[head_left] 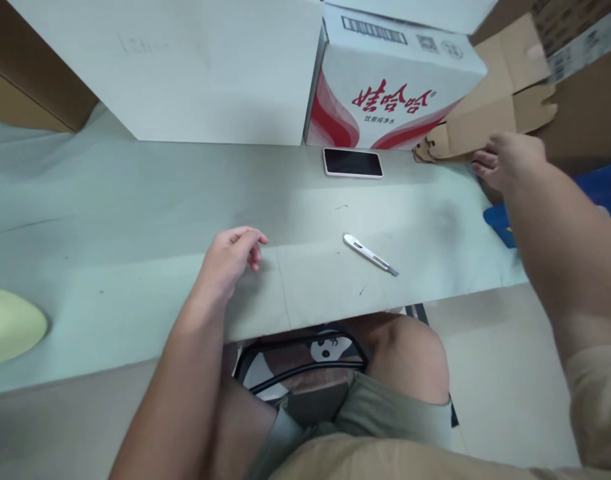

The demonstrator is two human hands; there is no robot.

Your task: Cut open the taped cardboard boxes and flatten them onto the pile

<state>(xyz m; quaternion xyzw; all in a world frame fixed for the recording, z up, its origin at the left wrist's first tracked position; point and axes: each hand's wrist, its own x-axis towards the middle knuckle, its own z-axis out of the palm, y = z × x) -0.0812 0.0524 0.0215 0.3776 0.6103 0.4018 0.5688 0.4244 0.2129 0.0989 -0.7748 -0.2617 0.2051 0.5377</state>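
My right hand (508, 160) reaches to the back right, its fingers closed on the edge of a flattened brown cardboard piece (485, 123). Above the pale cloth-covered table (160, 200), my left hand (238, 253) is loosely curled, and nothing shows in its fingers. To the right of my left hand, a white utility knife (369, 255) lies slanted on the table. A phone (352, 163) with a dark screen and pink edge lies behind the knife, in front of a white and red carton (390, 93).
A large white box (220, 73) stands at the back, left of the carton. Brown boxes (35, 67) are at the back left. A yellow-green rounded object (12, 327) sits at the left edge. Blue plastic items (602, 187) are at the right, below brown cardboard.
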